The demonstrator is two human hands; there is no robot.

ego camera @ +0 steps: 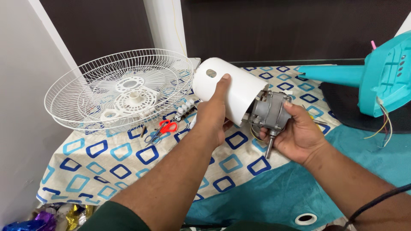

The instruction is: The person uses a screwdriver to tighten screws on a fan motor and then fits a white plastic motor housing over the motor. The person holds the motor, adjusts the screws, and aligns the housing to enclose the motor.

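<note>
Around white motor cover (233, 92), left fingers (222, 83) wrapped

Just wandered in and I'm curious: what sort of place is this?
Probably a home or small repair bench. A fan lies in pieces on a patterned cloth: wire guards, a teal fan body, scissors. The left hand holds the white cover, the right hand the motor.
</note>
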